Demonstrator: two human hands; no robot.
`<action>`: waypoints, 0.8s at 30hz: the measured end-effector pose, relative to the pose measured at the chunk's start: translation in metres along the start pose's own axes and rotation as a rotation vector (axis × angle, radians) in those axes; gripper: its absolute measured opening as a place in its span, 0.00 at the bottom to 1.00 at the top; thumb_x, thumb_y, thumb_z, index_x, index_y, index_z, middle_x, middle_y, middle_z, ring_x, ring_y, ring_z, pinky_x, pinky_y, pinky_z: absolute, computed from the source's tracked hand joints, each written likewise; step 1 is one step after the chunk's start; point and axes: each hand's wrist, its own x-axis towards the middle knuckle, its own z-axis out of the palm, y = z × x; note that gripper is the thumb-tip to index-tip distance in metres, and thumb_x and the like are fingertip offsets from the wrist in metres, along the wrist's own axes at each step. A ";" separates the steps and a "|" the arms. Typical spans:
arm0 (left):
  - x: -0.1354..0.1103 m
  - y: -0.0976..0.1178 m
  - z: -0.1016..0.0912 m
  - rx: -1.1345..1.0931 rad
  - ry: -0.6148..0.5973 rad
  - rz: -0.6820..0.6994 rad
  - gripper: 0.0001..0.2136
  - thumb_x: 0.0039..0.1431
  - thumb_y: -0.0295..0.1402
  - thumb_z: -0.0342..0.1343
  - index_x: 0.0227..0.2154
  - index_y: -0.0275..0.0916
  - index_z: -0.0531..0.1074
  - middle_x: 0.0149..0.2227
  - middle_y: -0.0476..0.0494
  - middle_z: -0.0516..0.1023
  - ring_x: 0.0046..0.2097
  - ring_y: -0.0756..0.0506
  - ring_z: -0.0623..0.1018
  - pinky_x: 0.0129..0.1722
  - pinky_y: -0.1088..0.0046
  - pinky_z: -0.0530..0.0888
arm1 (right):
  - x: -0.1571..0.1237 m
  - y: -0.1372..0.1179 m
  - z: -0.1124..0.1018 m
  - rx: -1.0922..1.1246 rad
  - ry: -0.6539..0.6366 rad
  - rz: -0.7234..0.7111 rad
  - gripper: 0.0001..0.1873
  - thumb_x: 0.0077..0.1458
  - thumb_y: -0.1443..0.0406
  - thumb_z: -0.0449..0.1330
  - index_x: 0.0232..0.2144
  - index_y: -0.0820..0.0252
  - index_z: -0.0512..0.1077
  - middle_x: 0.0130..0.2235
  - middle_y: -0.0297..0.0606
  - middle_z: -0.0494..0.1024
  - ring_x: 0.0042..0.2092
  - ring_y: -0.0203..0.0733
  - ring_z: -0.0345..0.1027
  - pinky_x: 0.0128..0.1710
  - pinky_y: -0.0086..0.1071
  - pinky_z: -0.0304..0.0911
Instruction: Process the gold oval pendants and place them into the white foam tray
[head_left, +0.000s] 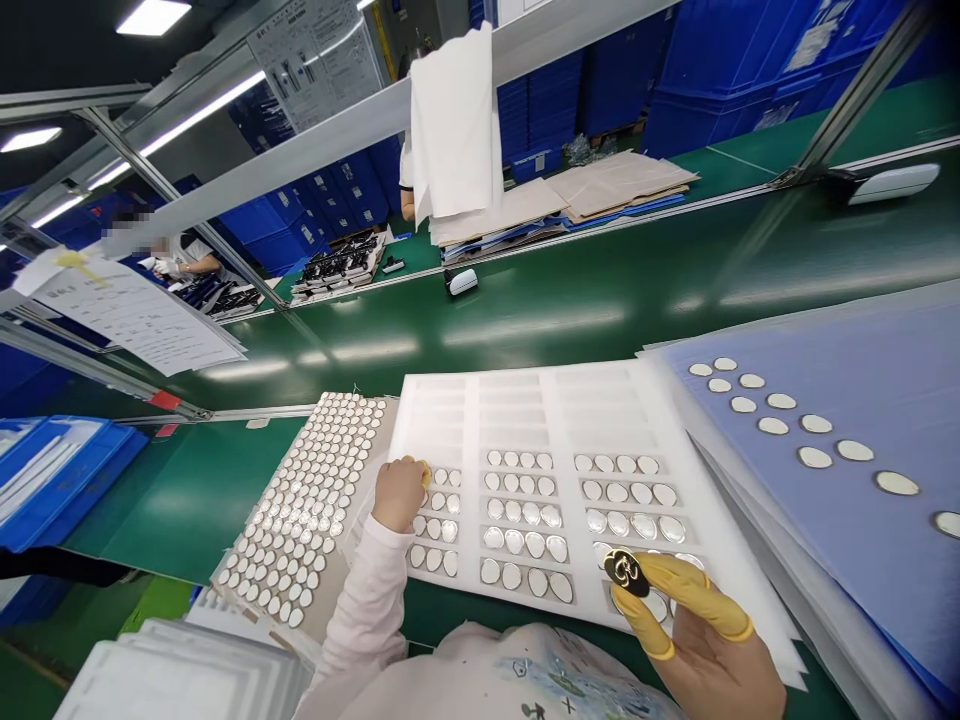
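My right hand [701,630], with yellow finger cots on thumb and fingers, pinches a small dark oval disc [626,573] with a gold rim above the near right corner of a white foam tray [547,400]. The tray's slots hold rows of several silvery oval discs [525,515]. My left hand [400,492] is curled closed at the tray's left edge, fingertips on the leftmost slots; what it holds is hidden. To its left lies a sheet [304,510] packed with several round silvery discs.
A blue sheet [862,480] with several oval discs lies at the right. A green conveyor belt [570,300] runs behind the tray. White foam trays [180,670] are stacked near left, a blue bin [60,470] at left. Another person [184,258] works beyond the belt.
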 end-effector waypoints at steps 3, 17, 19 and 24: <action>0.000 0.000 -0.005 0.008 0.016 0.022 0.13 0.59 0.19 0.49 0.37 0.37 0.77 0.42 0.38 0.78 0.47 0.41 0.77 0.49 0.65 0.66 | 0.001 0.000 0.001 0.025 -0.002 -0.007 0.11 0.53 0.61 0.71 0.39 0.49 0.79 0.34 0.39 0.82 0.34 0.48 0.78 0.32 0.43 0.79; -0.066 0.106 -0.011 -1.306 -0.101 0.696 0.17 0.63 0.48 0.57 0.36 0.38 0.81 0.32 0.41 0.80 0.36 0.45 0.77 0.41 0.68 0.73 | 0.003 -0.005 0.006 0.016 -0.065 -0.146 0.23 0.55 0.75 0.65 0.48 0.46 0.73 0.35 0.37 0.80 0.32 0.44 0.74 0.29 0.39 0.73; -0.072 0.124 -0.010 -1.434 -0.339 0.721 0.21 0.57 0.52 0.61 0.33 0.36 0.82 0.30 0.41 0.78 0.33 0.46 0.76 0.36 0.70 0.72 | 0.003 -0.006 0.005 0.020 -0.068 -0.146 0.22 0.55 0.75 0.65 0.48 0.45 0.73 0.35 0.36 0.80 0.30 0.42 0.72 0.27 0.37 0.72; -0.081 0.148 -0.010 -1.635 -0.603 0.535 0.23 0.45 0.52 0.70 0.28 0.33 0.79 0.24 0.47 0.74 0.27 0.52 0.70 0.28 0.75 0.66 | -0.003 -0.004 0.000 0.023 -0.026 -0.148 0.21 0.54 0.74 0.65 0.46 0.46 0.73 0.34 0.36 0.78 0.28 0.40 0.68 0.24 0.33 0.68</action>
